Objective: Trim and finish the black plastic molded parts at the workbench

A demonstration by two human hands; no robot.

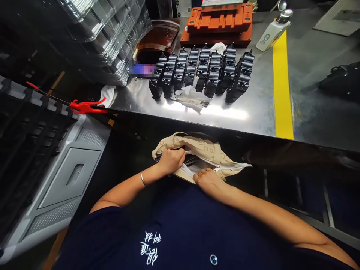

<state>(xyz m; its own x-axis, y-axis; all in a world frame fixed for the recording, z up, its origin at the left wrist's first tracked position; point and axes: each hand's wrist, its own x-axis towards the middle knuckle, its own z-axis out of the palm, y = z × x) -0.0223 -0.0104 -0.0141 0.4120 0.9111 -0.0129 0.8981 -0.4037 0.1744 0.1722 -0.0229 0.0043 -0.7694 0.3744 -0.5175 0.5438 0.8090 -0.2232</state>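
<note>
- The soft beige fabric zip pouch (pixel 201 152) sits in the person's lap, just below the near edge of the shiny steel counter (pixel 253 112), and both hands are on it.
- The left hand (pixel 171 160), a thin bangle on its wrist, is curled shut, its fingers dipped into the pouch's open mouth; whether they clasp something inside is hidden.
- The right hand (pixel 208 180) pinches the near lip of the pouch by the white zip tape, closed on the fabric and holding the mouth apart.
- By my reading, the step in hand is reaching into the opened pouch; the next move calls for the right hand to keep the lip steady while the left works in the narrow opening.
- On the counter, well apart from the hands, stand rows of small black plastic clips (pixel 202 71), with an orange moulded block (pixel 219 22) behind them and a yellow tape stripe (pixel 282 82) to the right.
- A red-handled tool (pixel 84 107) lies on the grey crate at the left.
</note>
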